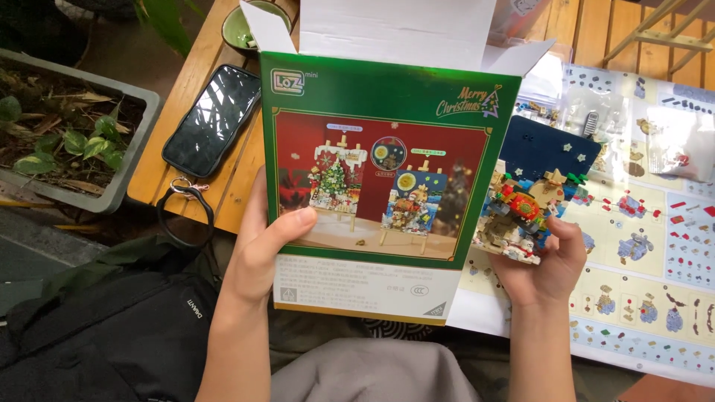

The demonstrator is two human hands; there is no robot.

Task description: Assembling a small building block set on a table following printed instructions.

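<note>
Soft, even daylight, pretty bright overall. Glare on the phone screen (212, 119) and the white box flaps (395, 26). Faint shadows only. Sharp mid-frame, slightly soft and stretched toward the corners.

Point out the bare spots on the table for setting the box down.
Bare wood lies between the phone and the box, and along the table top edge. The right side is crowded: the instruction sheet and parts bags cover it. The left hand holds the box, the right hand the model.

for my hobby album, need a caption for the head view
Left hand holds up an open green box; right hand cradles a small brick model.
</note>
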